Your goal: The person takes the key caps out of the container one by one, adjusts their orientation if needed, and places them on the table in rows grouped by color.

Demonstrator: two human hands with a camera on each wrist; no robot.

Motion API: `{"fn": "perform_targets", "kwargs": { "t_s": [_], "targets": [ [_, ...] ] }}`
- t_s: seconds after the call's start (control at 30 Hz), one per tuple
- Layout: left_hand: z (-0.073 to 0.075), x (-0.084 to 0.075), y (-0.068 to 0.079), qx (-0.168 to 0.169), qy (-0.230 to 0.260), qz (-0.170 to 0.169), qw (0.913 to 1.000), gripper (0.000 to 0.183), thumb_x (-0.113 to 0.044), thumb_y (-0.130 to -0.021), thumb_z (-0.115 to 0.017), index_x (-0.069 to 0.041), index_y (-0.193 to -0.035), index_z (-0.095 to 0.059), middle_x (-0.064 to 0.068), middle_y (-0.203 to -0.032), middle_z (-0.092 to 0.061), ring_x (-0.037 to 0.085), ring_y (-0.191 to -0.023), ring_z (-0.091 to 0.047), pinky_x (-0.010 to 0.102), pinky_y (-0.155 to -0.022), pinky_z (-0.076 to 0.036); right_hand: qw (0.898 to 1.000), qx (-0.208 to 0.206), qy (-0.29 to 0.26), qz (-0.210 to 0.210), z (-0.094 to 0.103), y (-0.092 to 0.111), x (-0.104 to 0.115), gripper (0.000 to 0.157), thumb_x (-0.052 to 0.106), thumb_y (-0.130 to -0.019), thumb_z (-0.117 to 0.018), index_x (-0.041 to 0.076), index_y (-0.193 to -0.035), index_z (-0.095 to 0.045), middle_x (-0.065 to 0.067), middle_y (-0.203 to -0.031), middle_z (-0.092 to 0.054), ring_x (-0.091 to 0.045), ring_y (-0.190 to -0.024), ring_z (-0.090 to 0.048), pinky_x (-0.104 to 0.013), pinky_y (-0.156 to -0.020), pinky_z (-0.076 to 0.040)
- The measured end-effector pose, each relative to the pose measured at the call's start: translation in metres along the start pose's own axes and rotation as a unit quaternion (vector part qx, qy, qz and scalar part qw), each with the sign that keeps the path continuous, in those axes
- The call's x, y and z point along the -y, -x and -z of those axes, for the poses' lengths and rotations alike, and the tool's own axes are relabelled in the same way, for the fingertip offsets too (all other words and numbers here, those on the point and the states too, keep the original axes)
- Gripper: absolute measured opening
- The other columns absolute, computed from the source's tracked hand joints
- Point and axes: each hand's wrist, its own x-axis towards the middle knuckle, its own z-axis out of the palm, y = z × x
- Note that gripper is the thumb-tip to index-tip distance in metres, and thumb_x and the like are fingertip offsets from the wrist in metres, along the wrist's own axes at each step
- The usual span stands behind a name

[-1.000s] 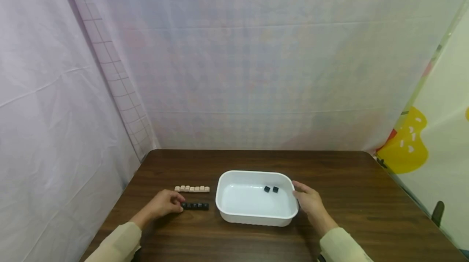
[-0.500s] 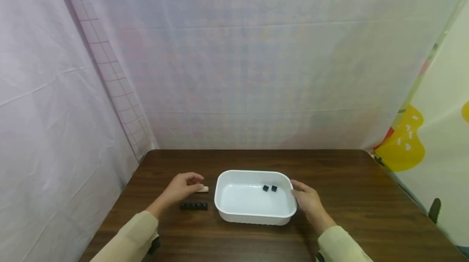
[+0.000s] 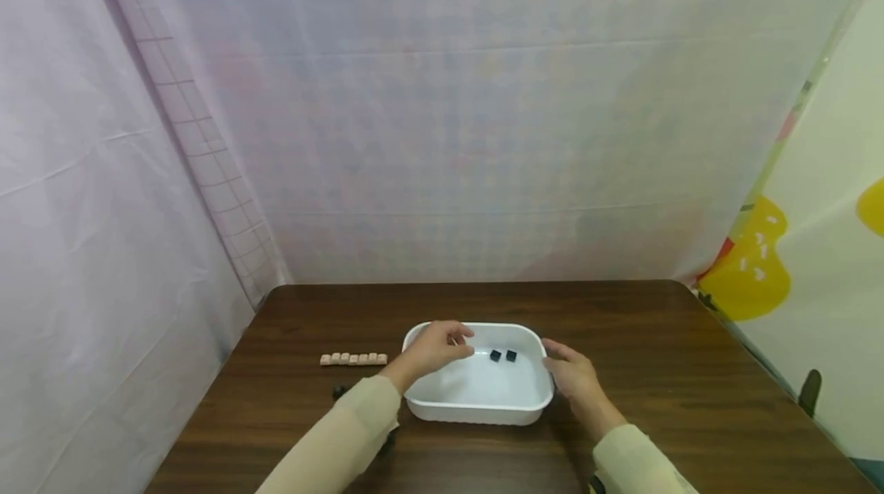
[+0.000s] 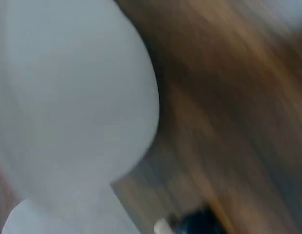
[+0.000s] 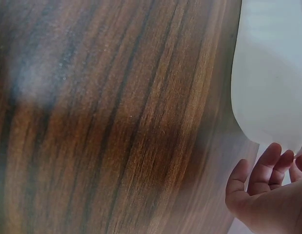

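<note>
In the head view my left hand (image 3: 433,347) is over the left half of a white rectangular plastic tub (image 3: 476,416). Its thumb and index fingertips stand apart, with nothing visible between them. Two black keycaps (image 3: 503,356) lie inside the tub, just right of those fingertips. My right hand (image 3: 578,384) holds the tub's right end; the right wrist view shows its curled fingers (image 5: 264,168) against the tub wall (image 5: 273,97). Left of the tub is a straight row of several pale pink keycaps (image 3: 354,360). My left sleeve hides most of a black keycap row (image 3: 338,392) in front of it.
Everything stands on a dark wood-grain table (image 3: 621,325). A pale curtain (image 3: 470,133) hangs behind its far edge, and white cloth (image 3: 90,248) hangs at the left. The left wrist view is blurred.
My left hand has moved from the black keycap row, past the pink row, rightward over the tub. My right hand stays at the tub's right end. The head view has shifted slightly.
</note>
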Motion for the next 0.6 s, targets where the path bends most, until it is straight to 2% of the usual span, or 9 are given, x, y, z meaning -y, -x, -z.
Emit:
{"fn": "perform_targets", "kwargs": {
  "t_s": [0.07, 0.23, 0.33, 0.47, 0.53, 0.6],
  "targets": [
    [-0.011, 0.000, -0.007, 0.004, -0.013, -0.003, 0.9999, 0.030, -0.015, -0.089, -0.073, 0.000, -0.114, -0.069, 0.003, -0.089, -0.065, 0.013, -0.082, -0.057, 0.029, -0.071, -0.048, 1.000, -0.001, 0.008, -0.001, -0.001, 0.001, 0.000, 0.043, 0.001, -0.097, -0.050, -0.008, -0.138, -0.050, -0.036, -0.132, -0.052, -0.027, -0.097, -0.064, -0.035, -0.077, -0.055],
    [-0.031, 0.002, -0.019, 0.020, -0.036, 0.017, 0.9990, 0.029, -0.013, -0.088, -0.074, -0.003, -0.114, -0.069, 0.001, -0.086, -0.064, 0.011, -0.076, -0.056, 0.027, -0.067, -0.048, 1.000, 0.007, 0.013, -0.003, -0.004, 0.002, 0.002, 0.043, 0.003, -0.098, -0.050, -0.007, -0.140, -0.049, -0.035, -0.136, -0.049, -0.029, -0.103, -0.062, -0.037, -0.081, -0.055],
    [-0.040, 0.003, -0.023, 0.036, -0.073, 0.011, 0.9966, 0.032, -0.011, -0.086, -0.075, -0.003, -0.116, -0.069, 0.003, -0.084, -0.064, 0.012, -0.074, -0.056, 0.027, -0.066, -0.048, 1.000, 0.006, 0.009, -0.005, -0.005, 0.003, 0.001, 0.043, 0.003, -0.098, -0.050, -0.007, -0.140, -0.049, -0.035, -0.134, -0.050, -0.028, -0.100, -0.063, -0.034, -0.078, -0.054],
    [-0.045, 0.003, -0.023, 0.058, -0.164, -0.026, 0.9844, 0.038, -0.012, -0.082, -0.077, -0.004, -0.119, -0.068, 0.006, -0.091, -0.070, 0.012, -0.080, -0.059, 0.025, -0.080, -0.049, 1.000, 0.006, 0.009, -0.005, -0.006, 0.004, 0.000, 0.043, 0.003, -0.097, -0.050, -0.007, -0.140, -0.049, -0.035, -0.133, -0.050, -0.027, -0.099, -0.063, -0.033, -0.077, -0.054],
    [-0.046, 0.003, -0.022, 0.064, -0.191, -0.034, 0.9790, 0.035, -0.013, -0.082, -0.077, -0.005, -0.115, -0.069, 0.004, -0.091, -0.070, 0.012, -0.081, -0.059, 0.024, -0.083, -0.048, 1.000, 0.005, 0.010, -0.002, -0.006, 0.004, -0.001, 0.043, 0.003, -0.097, -0.050, -0.007, -0.139, -0.050, -0.035, -0.134, -0.050, -0.027, -0.099, -0.063, -0.033, -0.077, -0.054],
    [-0.045, 0.002, -0.020, 0.061, -0.197, -0.034, 0.9780, 0.025, -0.013, -0.082, -0.077, -0.006, -0.106, -0.072, 0.001, -0.085, -0.069, 0.010, -0.077, -0.058, 0.024, -0.081, -0.047, 1.000, 0.006, 0.010, 0.000, -0.007, 0.004, 0.000, 0.043, 0.003, -0.097, -0.051, -0.007, -0.139, -0.050, -0.035, -0.134, -0.050, -0.027, -0.100, -0.063, -0.034, -0.078, -0.054]
  ]
}}
